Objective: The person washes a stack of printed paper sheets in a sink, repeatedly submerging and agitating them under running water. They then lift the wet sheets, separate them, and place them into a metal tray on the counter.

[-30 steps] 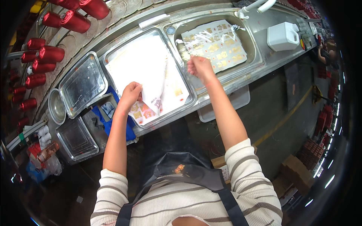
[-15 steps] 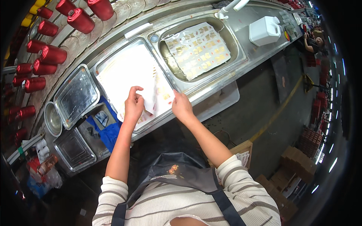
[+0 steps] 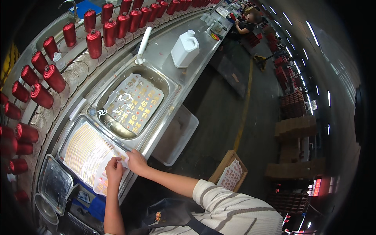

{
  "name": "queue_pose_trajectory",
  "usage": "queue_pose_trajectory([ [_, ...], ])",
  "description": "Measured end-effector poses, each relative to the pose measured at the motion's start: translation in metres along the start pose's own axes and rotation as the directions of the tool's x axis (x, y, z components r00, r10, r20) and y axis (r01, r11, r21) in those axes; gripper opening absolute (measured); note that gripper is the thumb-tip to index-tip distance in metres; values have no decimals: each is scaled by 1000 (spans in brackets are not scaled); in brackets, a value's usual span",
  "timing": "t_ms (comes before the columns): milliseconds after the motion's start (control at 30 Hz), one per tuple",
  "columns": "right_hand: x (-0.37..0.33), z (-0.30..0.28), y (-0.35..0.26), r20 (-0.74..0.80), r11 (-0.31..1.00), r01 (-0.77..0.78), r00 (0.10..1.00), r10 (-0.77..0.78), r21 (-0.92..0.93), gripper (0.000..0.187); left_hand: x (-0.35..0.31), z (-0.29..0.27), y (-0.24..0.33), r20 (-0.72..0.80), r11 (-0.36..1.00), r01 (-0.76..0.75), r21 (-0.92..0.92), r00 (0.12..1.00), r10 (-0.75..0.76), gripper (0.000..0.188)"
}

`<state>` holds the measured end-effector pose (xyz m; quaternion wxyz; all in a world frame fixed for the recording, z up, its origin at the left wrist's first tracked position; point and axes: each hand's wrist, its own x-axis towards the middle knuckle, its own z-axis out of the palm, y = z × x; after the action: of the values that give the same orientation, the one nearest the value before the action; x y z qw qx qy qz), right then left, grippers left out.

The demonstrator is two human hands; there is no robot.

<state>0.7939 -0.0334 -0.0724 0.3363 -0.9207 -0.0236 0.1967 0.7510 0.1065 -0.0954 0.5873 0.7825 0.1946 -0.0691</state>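
Observation:
My right hand (image 3: pixel 137 161) pinches the near right corner of a pale paper sheet, its fingers over the tray's edge. Beside it, my left hand (image 3: pixel 114 170) is closed with curled fingers at the same lifted corner; its fingertips are partly hidden. The top paper sheet (image 3: pixel 84 150), striped with fine gold lines, lies over a metal tray (image 3: pixel 64 145). Below its lower edge shows a decal sheet (image 3: pixel 101 185) with gold and red marks. In the sink (image 3: pixel 168 88) to the right, another decal sheet (image 3: pixel 135 102) with gold and red motifs lies in water, white scraps on it.
Red bottles (image 3: pixel 94 44) stand along a curved conveyor (image 3: pixel 70 80) behind the sink. A white jug (image 3: pixel 185 49) and a white pipe (image 3: pixel 144 41) are on the steel counter. Empty metal trays (image 3: pixel 55 184) lie at left. A wooden box (image 3: pixel 229 172) holds printed sheets. Another person (image 3: pixel 246 27) works far off.
My view has turned to the right, so the counter appears shifted left. My hands have drawn close together at the sheet's corner; before, they were apart.

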Motion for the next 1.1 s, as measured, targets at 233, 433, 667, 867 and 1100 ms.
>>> queue_pose_trajectory([
  [233, 9, 6, 2, -31, 993, 25, 999, -21, 118, 18, 5, -1, 3, -48, 997, -4, 80, 999, 8, 10],
  [433, 10, 4, -5, 1, 952, -104, 994, 108, 289, 24, 4, -3, 3, -55, 998, 44, 41, 998, -42, 15],
  [667, 13, 15, 3, 67, 881, -131, 991, 113, 454, 24, -9, 1, 34, -43, 956, -47, 289, 997, 62, 26],
  [867, 10, 16, -3, 65, 862, -103, 995, 81, 496, 25, -13, 9, 35, -85, 932, -118, 343, 984, 156, 28],
  [1100, 8, 18, -7, 114, 845, -75, 993, 17, 529, 23, -13, 5, 17, -119, 922, -185, 340, 964, 237, 21],
])
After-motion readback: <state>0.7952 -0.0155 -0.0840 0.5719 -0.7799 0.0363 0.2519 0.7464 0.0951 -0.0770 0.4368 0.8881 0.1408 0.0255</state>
